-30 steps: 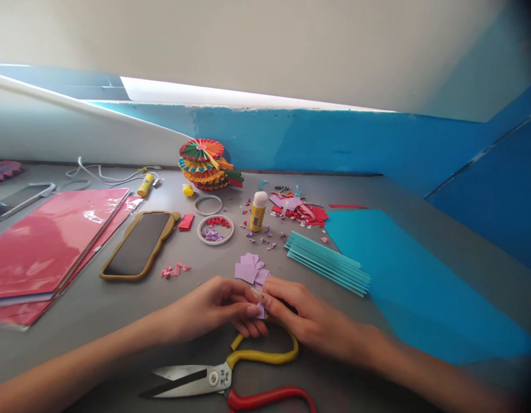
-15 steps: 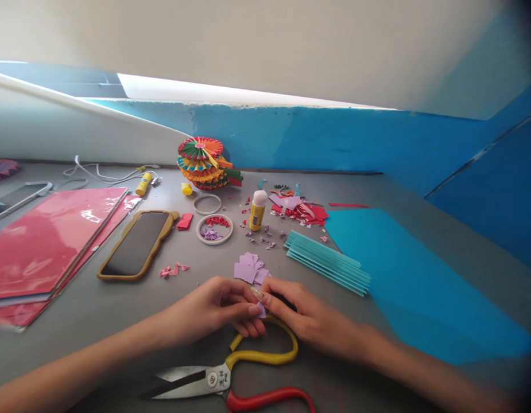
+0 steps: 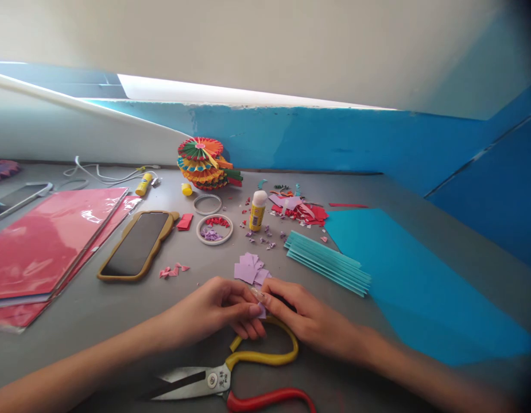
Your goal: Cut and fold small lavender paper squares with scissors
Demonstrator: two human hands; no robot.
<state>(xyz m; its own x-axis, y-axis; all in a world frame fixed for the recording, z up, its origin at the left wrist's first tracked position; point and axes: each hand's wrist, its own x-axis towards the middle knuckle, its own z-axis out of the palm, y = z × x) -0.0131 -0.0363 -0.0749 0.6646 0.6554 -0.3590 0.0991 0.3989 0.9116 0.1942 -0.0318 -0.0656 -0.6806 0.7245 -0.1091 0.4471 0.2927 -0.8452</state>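
My left hand (image 3: 217, 310) and my right hand (image 3: 299, 315) meet at the near middle of the grey table, fingers pinched together on a small purple paper piece (image 3: 261, 310). Just beyond the fingertips lies a little pile of purple paper squares (image 3: 249, 268). Under and in front of my hands lie large scissors (image 3: 231, 376) with one yellow and one red handle, blades pointing left.
A glue bottle (image 3: 258, 210), a round lid with paper bits (image 3: 214, 229), a folded teal paper fan strip (image 3: 328, 263) and a blue sheet (image 3: 403, 275) lie ahead and right. A phone in a tan case (image 3: 138, 244), red sheets (image 3: 45, 244) and a colourful paper fan stack (image 3: 202, 163) are left and back.
Both hands stay pinched on the purple piece with only slight finger shifts; the view has nudged a little.
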